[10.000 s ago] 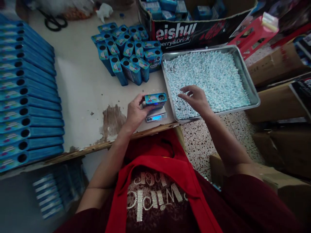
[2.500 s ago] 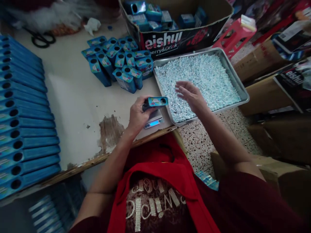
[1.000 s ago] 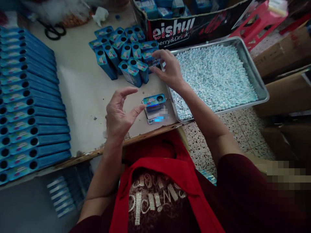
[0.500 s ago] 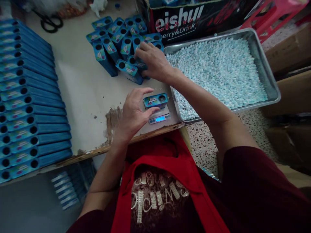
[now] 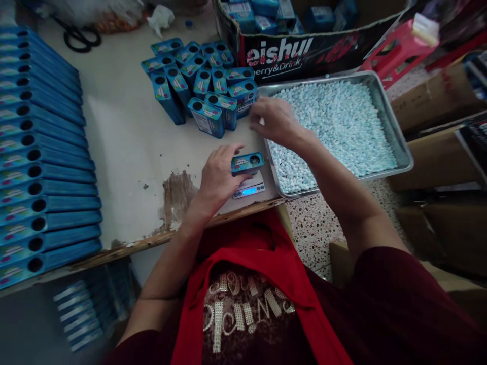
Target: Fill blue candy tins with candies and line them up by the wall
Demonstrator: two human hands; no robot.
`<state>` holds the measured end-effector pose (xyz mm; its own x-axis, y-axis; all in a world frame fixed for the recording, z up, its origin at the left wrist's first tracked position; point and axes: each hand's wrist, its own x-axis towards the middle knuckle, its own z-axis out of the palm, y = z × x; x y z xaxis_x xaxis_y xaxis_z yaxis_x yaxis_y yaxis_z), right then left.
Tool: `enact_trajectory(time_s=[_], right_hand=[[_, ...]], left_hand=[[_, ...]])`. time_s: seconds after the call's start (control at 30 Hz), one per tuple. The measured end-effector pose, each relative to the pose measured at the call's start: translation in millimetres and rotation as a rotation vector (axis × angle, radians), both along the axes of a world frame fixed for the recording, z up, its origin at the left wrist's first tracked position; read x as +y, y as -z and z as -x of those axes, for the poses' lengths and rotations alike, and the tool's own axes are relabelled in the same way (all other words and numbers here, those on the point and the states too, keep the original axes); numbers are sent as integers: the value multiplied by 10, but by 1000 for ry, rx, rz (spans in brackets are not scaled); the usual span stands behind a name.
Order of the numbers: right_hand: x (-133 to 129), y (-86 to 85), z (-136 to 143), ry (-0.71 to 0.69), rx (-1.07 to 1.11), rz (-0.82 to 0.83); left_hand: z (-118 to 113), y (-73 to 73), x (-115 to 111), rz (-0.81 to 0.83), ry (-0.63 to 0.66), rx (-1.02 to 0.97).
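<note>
A blue box with a round hole in its top [image 5: 247, 161] stands on a small scale [image 5: 249, 188] whose display is lit. My left hand [image 5: 219, 177] grips the left end of this box between thumb and fingers. Over the left rim of a metal tray [image 5: 404, 147] hangs my right hand [image 5: 274, 120], its fingers curled and blurred; whether they hold anything is hidden. Small pale blue and white pieces [image 5: 335, 126] fill the tray. Several blue boxes [image 5: 206, 117] stand in a group just left of my right hand.
Long rows of blue boxes [image 5: 57, 175] line the table's left side. Black scissors [image 5: 79, 38] and white crumpled paper [image 5: 160, 19] lie at the back. A black carton [image 5: 281, 58] with more blue boxes stands behind the tray, beside a red stool [image 5: 403, 48].
My right hand has moved right from the grouped boxes to the tray's edge, and one more box shows upright there. My left hand has closed onto the box on the scale.
</note>
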<state>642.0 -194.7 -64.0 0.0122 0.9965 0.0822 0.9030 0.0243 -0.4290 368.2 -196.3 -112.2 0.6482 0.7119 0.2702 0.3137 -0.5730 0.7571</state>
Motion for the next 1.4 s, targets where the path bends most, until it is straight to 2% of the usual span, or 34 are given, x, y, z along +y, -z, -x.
enact_trajectory(time_s=[0.13, 0.23, 0.33, 0.47, 0.53, 0.63, 0.73, 0.83, 0.93, 1.0, 1.07, 1.17, 1.23, 1.33, 1.4], right_hand=[[-838, 239, -242, 31, -1, 92], [-1235, 440, -225, 88, -23, 99], [-1364, 519, -151, 70, -109, 114], [-1391, 471, -183, -62, -286, 179], [-1400, 445, -250, -23, -259, 170], [-1366, 380, -291, 145, -63, 34], [-1238, 217, -140, 215, 161, -136], [-1071, -4, 123, 36, 283, -160], [-956, -192, 253, -173, 295, -115], [-878, -277, 217, -212, 319, -103], [-719, -317, 148, -180, 365, -101], [-239, -268, 170, -94, 342, -134], [204, -189, 306, -82, 214, -163], [833, -121, 572, -270, -98, -132], [1107, -168, 705, -383, -299, -88]], left_hand=[[149, 22, 3, 108, 10, -80], [178, 39, -6, 156, 4, -94], [205, -9, -41, 176, -26, -58], [345, -112, -99, 219, -98, 19], [427, -135, -118, 235, -126, 30], [488, -150, -130, 239, -129, 32], [441, -180, -128, 208, -117, 40], [300, -203, -115, 131, -97, 47], [107, -172, -101, 42, -65, 64], [-15, -132, -97, -8, -43, 90], [-106, -100, -98, -44, -36, 110], [-166, -89, -104, -53, -31, 115], [-176, -95, -106, -39, -10, 118], [-206, -100, -121, -17, 39, 146], [-237, -106, -143, 0, 66, 160]])
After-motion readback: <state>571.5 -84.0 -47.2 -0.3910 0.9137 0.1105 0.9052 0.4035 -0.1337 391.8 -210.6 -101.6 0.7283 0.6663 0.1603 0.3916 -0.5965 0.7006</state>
